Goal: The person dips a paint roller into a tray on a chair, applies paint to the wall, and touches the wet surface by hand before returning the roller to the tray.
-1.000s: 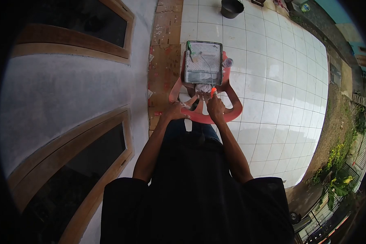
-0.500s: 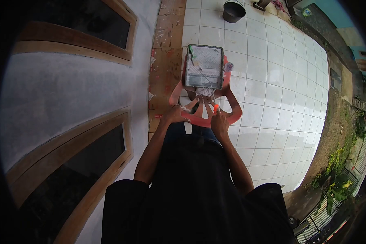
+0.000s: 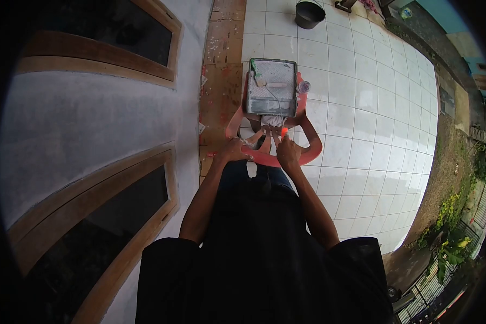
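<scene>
A paint tray (image 3: 272,107) rests on the seat of a red plastic chair (image 3: 312,135). My right hand (image 3: 289,152) is closed round the orange handle of a paint roller (image 3: 277,85), whose roller end lies on the tray's ribbed surface. My left hand (image 3: 233,150) grips the left side of the chair's back. In the tray's upper left lies a brush with a green handle (image 3: 255,68). A small round container (image 3: 304,87) sits on the chair just right of the tray. Below the tray a whitish cloth or bag (image 3: 270,121) shows.
A black bucket (image 3: 310,15) stands on the white tiled floor (image 3: 356,135) ahead. Cardboard (image 3: 222,92) with paint spots runs along the grey wall (image 3: 108,119) on the left, which has wooden window frames (image 3: 92,54). Plants (image 3: 451,251) and a fence are at the far right.
My right hand has moved forward and slightly left, pushing the roller farther up the tray. My left hand stays on the chair.
</scene>
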`<control>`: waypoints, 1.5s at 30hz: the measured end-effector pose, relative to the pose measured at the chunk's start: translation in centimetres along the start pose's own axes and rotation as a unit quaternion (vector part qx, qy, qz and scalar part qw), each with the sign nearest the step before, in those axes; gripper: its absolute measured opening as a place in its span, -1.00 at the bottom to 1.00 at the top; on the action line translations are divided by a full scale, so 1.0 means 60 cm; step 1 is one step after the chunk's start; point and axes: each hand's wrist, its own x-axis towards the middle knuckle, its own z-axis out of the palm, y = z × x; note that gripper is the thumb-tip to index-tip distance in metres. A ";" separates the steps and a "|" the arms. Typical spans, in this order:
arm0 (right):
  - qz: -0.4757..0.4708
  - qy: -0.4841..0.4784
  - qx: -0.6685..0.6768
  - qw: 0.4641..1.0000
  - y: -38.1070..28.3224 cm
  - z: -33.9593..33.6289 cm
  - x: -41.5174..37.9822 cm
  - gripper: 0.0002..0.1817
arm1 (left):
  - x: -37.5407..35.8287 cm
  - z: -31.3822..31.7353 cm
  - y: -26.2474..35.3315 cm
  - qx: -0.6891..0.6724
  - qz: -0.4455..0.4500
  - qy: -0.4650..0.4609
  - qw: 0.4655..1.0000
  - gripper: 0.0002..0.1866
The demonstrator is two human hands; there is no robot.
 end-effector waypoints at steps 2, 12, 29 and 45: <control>-0.028 -0.010 0.001 1.000 0.014 -0.009 -0.025 -0.67 | -0.002 -0.002 0.004 -0.001 0.009 0.013 1.000 -0.36; 0.002 -0.032 0.024 0.999 0.015 -0.033 -0.059 -0.57 | 0.002 0.008 -0.008 0.002 0.029 0.021 0.999 -0.41; -0.027 -0.065 0.006 0.998 0.032 -0.046 -0.047 -0.60 | 0.007 0.022 -0.021 -0.014 0.022 0.027 0.999 -0.42; 0.002 -0.027 -0.009 1.000 0.036 -0.041 -0.015 -0.53 | 0.006 0.026 -0.015 -0.011 0.015 0.042 0.999 -0.45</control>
